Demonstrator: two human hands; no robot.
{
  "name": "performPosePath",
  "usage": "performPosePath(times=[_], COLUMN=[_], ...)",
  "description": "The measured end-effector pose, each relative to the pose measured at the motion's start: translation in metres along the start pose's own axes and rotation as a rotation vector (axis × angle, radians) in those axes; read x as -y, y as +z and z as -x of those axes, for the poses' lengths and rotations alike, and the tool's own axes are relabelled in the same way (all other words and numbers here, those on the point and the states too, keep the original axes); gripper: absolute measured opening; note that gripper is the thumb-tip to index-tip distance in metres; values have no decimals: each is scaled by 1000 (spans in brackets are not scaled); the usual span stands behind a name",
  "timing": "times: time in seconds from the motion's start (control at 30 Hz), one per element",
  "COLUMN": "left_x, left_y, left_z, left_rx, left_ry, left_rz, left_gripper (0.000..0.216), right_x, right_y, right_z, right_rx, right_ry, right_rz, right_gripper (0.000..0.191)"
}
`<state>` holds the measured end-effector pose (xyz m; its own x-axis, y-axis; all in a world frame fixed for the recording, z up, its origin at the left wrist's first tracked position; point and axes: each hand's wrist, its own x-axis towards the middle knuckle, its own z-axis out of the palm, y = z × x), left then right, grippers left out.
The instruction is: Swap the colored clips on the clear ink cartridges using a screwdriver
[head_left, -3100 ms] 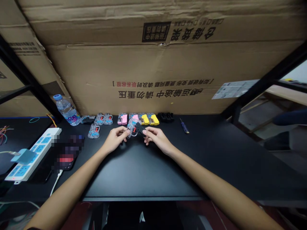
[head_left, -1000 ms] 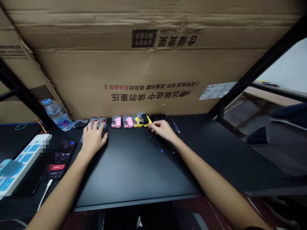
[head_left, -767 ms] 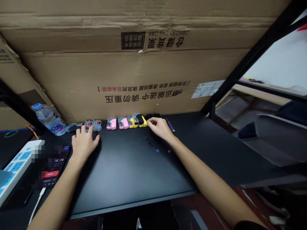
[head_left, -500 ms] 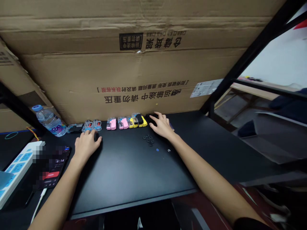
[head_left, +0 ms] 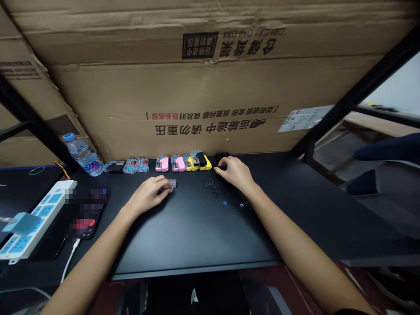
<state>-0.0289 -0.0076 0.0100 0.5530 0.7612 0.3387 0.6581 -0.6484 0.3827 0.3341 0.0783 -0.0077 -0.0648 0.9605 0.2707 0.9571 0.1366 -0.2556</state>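
A row of small plastic parts lines the back of the black table (head_left: 197, 236): clear ones (head_left: 136, 165), pink ones (head_left: 170, 163), then yellow and black ones (head_left: 198, 161). My left hand (head_left: 149, 194) lies on the table with its fingers curled over a small clear part (head_left: 172, 183). My right hand (head_left: 235, 171) reaches to the right end of the row, its fingers closing on a black part (head_left: 222, 159) there. Several small black rings (head_left: 214, 189) and a blue dot (head_left: 225, 203) lie between my hands.
A big cardboard box (head_left: 210, 78) stands along the back. At the left are a water bottle (head_left: 83, 154), a white power strip (head_left: 36, 216) and a phone (head_left: 87, 216) on a cable. A black frame post (head_left: 354, 94) slants up at the right.
My left hand has slid from the clear parts at the left toward the middle, bringing a clear part along. My right hand has shifted right to the black part at the row's end.
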Motion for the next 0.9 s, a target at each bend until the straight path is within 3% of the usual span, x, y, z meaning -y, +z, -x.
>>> performPosePath(times=[0.1, 0.23, 0.37, 0.47, 0.73, 0.8, 0.9], left_x=[-1, 0, 1, 3, -1, -6, -13], left_y=[-6, -7, -2, 2, 4, 5, 9], left_z=[0, 1, 1, 1, -1, -2, -2], left_rx=[-36, -1, 14, -1, -108, -74, 1], left_ry=[-20, -64, -106, -125, -219, -170, -90], left_rz=[-63, -106, -129, -130, -164, -121, -67], left_gripper=[19, 31, 31, 33, 42, 41, 48], right_x=[-1, 3, 23, 45, 92, 95, 91], right_y=[-5, -20, -32, -29, -4, 0, 3], right_z=[0, 0, 5, 14, 52, 56, 56], right_rx=[22, -146, -217, -122, 406, 457, 429], right_ry=[102, 184, 146, 23, -223, -246, -265], right_rz=[-36, -188, -438, -622, -857, -859, -816], right_gripper=[19, 28, 32, 29, 35, 36, 34])
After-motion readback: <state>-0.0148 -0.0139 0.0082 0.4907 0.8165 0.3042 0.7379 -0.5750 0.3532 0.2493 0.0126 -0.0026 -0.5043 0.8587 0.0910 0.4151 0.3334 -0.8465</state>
